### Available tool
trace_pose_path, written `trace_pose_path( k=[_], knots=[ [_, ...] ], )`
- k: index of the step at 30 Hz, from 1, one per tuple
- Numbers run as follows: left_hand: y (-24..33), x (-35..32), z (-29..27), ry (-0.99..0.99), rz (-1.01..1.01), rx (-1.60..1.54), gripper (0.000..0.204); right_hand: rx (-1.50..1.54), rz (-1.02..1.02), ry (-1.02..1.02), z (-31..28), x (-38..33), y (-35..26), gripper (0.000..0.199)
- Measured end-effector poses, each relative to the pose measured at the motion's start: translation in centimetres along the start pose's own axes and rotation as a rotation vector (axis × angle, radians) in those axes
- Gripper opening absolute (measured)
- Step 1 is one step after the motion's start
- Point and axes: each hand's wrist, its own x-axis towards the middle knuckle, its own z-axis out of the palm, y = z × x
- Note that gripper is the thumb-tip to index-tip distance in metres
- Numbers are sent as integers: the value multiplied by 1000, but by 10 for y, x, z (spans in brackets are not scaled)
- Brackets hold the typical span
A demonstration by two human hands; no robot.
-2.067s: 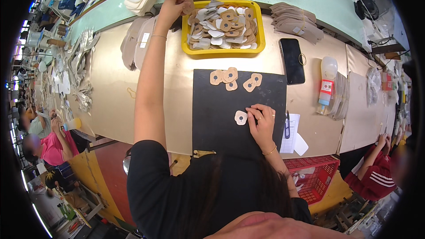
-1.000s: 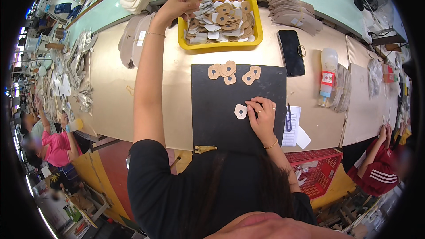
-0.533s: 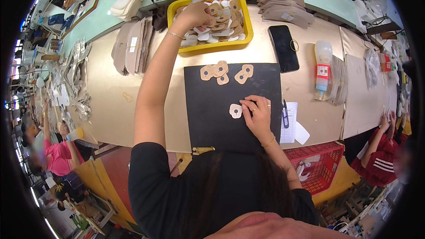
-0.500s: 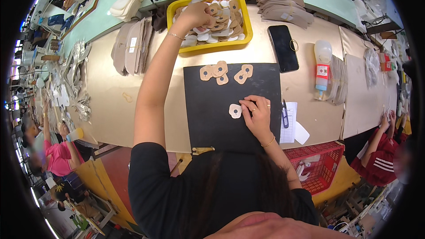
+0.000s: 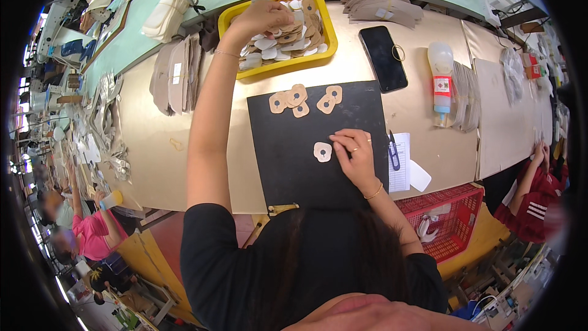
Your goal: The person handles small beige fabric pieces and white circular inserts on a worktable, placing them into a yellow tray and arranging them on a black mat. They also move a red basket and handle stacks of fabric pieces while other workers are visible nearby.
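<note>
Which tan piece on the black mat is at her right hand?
The lone tan piece mid-mat, at the right hand fingertips; the other pieces cluster at the mat's far edge.

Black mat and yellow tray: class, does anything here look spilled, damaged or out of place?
Nothing stands out. The tan pieces lie in a loose cluster at the top of the black mat, one piece sits flat by the right hand, and the left hand reaches into the yellow tray, whose pieces stay inside.

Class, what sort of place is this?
Probably a factory workshop: a yellow tray heaped with die-cut pieces, stacks of cut tan material along the workbench, and other workers close by.
</note>
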Motion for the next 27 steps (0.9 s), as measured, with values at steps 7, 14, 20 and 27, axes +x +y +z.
trace_pose_path(
  k=[7, 14, 20, 27],
  knots=[
    [-40, -45, 35, 5, 63, -1067, 17, -128, -198, 24, -1, 101, 19, 22],
    [-87, -138, 79, -162, -69, -1456, 18, -430, -501, -125, 44, 235, 49, 32],
    [-114, -177, 89, -134, -6, -1564, 24, -616, -449, -348, 55, 249, 49, 39],
    [-115, -179, 104, -106, -29, -1730, 22, -585, -444, -400, 53, 250, 43, 38]
  ],
)
